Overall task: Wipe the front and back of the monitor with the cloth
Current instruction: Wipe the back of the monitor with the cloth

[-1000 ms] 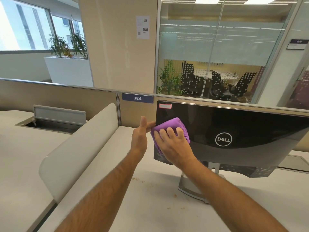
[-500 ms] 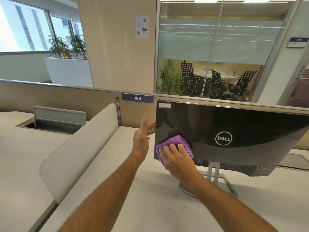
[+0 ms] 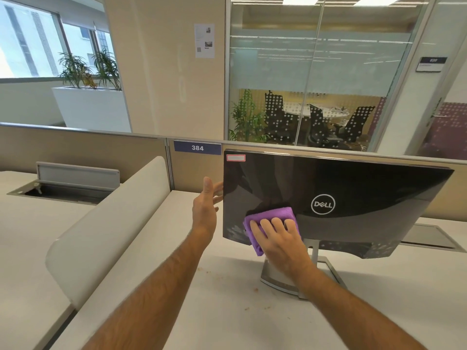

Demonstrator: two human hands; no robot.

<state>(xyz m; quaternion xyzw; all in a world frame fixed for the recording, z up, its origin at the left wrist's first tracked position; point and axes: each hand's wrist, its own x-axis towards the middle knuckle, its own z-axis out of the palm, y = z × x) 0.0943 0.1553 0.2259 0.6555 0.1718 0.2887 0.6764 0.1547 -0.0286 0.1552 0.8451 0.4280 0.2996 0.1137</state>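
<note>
Under the right hand (image 3: pixel 280 239), flat fingers press the purple cloth (image 3: pixel 274 215) on the monitor (image 3: pixel 366 193) back; the open left hand (image 3: pixel 205 208) steadies its edge. Overlap strokes.

A single wide-angle view, worn on the person's head, looks forward and slightly down across the pale worktop (image 3: pixel 227 311) toward its far edge. It sits close: both forearms reach in from the bottom edge of the frame. The glossy black back of the monitor (image 3: pixel 353 193) faces it, with glass-walled offices beyond.
</note>
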